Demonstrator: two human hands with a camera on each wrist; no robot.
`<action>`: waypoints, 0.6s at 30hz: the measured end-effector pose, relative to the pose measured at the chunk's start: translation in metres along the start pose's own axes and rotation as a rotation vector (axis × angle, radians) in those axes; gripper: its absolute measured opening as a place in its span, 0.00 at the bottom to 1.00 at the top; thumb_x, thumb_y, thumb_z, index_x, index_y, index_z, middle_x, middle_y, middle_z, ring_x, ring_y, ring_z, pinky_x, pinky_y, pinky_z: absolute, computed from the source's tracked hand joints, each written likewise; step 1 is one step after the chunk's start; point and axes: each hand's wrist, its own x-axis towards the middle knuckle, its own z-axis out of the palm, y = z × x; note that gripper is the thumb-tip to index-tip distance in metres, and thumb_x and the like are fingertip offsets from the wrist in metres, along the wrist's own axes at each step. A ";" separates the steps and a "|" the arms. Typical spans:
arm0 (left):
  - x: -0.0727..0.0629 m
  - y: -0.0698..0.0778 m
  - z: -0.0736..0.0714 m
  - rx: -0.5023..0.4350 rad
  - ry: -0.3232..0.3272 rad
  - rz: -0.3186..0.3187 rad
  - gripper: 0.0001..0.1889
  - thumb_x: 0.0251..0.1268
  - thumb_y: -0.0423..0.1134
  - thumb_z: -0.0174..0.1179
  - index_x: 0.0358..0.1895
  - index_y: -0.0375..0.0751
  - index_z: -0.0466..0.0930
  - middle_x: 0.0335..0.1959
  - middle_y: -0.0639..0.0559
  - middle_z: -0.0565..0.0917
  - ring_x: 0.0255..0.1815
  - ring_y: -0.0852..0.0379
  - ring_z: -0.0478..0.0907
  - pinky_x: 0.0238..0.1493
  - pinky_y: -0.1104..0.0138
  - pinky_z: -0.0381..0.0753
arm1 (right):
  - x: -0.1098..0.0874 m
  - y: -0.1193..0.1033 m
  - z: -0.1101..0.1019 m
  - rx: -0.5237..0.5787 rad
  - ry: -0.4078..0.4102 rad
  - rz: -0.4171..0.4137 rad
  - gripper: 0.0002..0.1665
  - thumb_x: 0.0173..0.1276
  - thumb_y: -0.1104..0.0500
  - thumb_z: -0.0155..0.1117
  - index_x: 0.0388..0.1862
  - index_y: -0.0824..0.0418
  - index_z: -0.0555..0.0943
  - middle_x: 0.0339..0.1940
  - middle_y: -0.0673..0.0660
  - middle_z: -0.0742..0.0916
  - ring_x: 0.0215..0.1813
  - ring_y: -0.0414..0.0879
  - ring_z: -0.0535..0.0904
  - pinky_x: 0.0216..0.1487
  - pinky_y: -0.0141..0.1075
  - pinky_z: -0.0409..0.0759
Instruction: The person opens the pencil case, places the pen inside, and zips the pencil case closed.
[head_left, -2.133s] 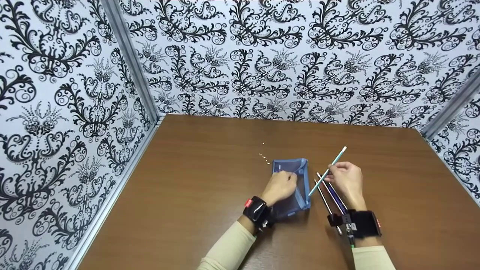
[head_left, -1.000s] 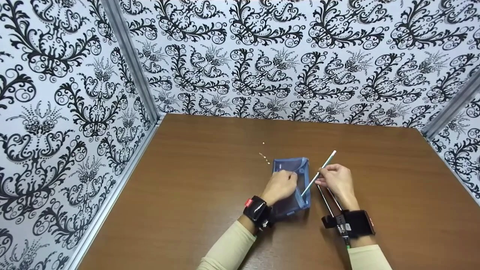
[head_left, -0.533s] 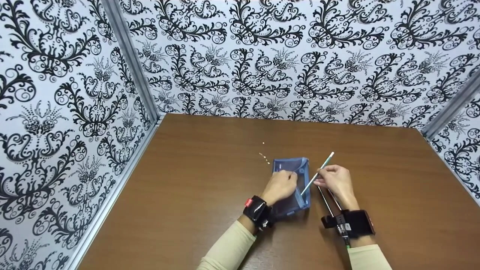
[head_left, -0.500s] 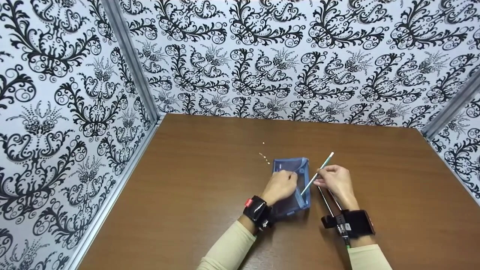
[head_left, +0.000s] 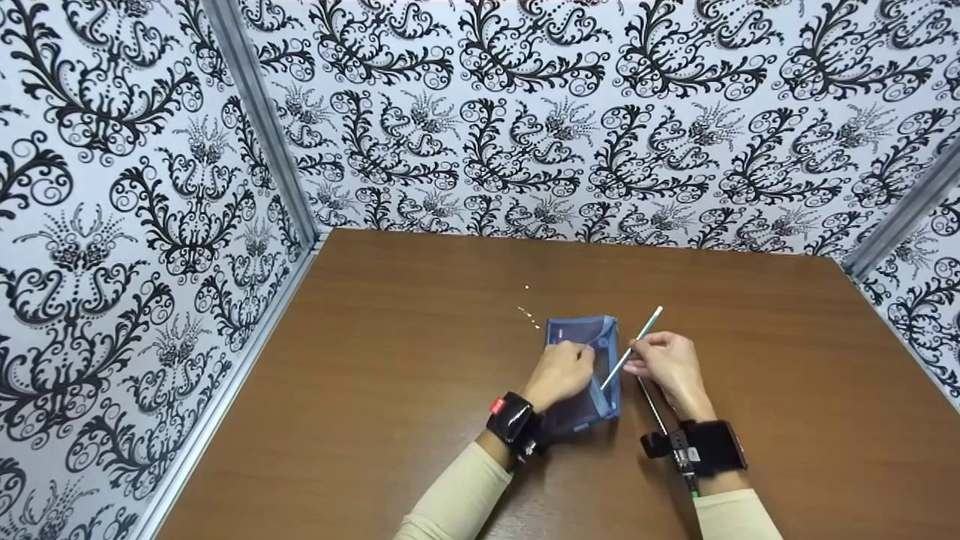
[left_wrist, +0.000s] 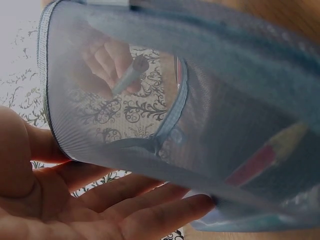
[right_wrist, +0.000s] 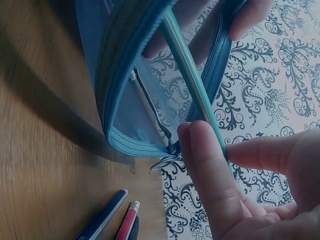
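Green pencil (head_left: 647, 327) reaches into pouch (head_left: 576, 331); left-wrist view alone shows red pencil's tip (left_wrist: 286, 141). Right hand (head_left: 670, 366) pinches green pencil, left hand (head_left: 562, 372) grips pouch.

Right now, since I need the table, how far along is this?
Looks done: a red pencil, seemingly inside the pouch. In hand: a green pencil, pinched by right fingers, its end apparently inside too. Likely remaining: another red pencil and a blue item on the table.

The right hand (head_left: 667, 365) has moved toward nine o'clock with the green pencil (right_wrist: 193, 72). The pencil's low end, first at the edge of the blue pouch (head_left: 576, 329), has slid toward eight o'clock and now pokes inside
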 end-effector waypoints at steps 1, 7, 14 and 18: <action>0.000 0.000 0.000 -0.002 -0.001 -0.002 0.23 0.73 0.40 0.46 0.13 0.51 0.62 0.14 0.56 0.68 0.23 0.60 0.73 0.23 0.69 0.67 | 0.001 0.000 0.000 0.005 -0.004 0.006 0.17 0.70 0.70 0.55 0.52 0.81 0.68 0.25 0.55 0.86 0.26 0.42 0.86 0.34 0.32 0.84; 0.000 0.000 -0.001 -0.030 -0.018 -0.028 0.24 0.75 0.42 0.45 0.14 0.52 0.62 0.13 0.58 0.65 0.18 0.62 0.70 0.21 0.70 0.67 | 0.002 0.001 0.001 0.008 -0.015 0.021 0.16 0.70 0.70 0.55 0.51 0.81 0.68 0.25 0.56 0.86 0.26 0.42 0.85 0.34 0.33 0.85; 0.000 0.001 -0.001 -0.030 -0.024 -0.040 0.23 0.75 0.43 0.44 0.14 0.52 0.63 0.13 0.58 0.65 0.18 0.62 0.70 0.21 0.70 0.68 | 0.000 0.001 0.003 -0.019 -0.015 0.010 0.15 0.70 0.69 0.55 0.51 0.80 0.69 0.25 0.55 0.86 0.26 0.41 0.85 0.33 0.32 0.84; 0.000 0.000 -0.001 -0.027 -0.021 -0.042 0.24 0.75 0.43 0.44 0.14 0.52 0.62 0.13 0.58 0.65 0.18 0.62 0.70 0.21 0.70 0.68 | 0.000 0.001 0.003 -0.050 -0.013 -0.001 0.16 0.69 0.69 0.55 0.50 0.80 0.69 0.25 0.55 0.86 0.26 0.40 0.85 0.33 0.31 0.84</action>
